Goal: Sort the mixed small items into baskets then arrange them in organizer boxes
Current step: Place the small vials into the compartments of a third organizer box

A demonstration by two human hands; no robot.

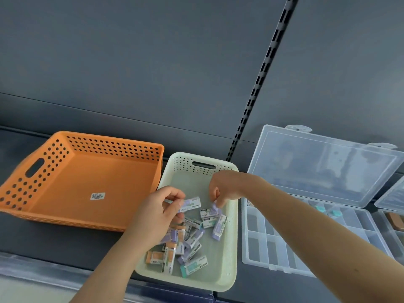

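Head view: over the pale basket (226, 256) of erasers (188, 243), between orange basket (91, 169) and open organizer box (265, 234), left hand (161, 206) grips a purple eraser (192, 203); right hand (225, 189) pinches a second eraser (215, 205).

My left hand (160, 207) hides several of the small sleeved erasers (193, 242) in the pale green plastic basket (223, 259). Their print is too blurred for me to read, as is the white sticker (97, 196) in the orange perforated basket (76, 171). My right hand (225, 189) covers most of a purple eraser (215, 204). The right edge cuts off a second clear plastic organizer box (391, 199).
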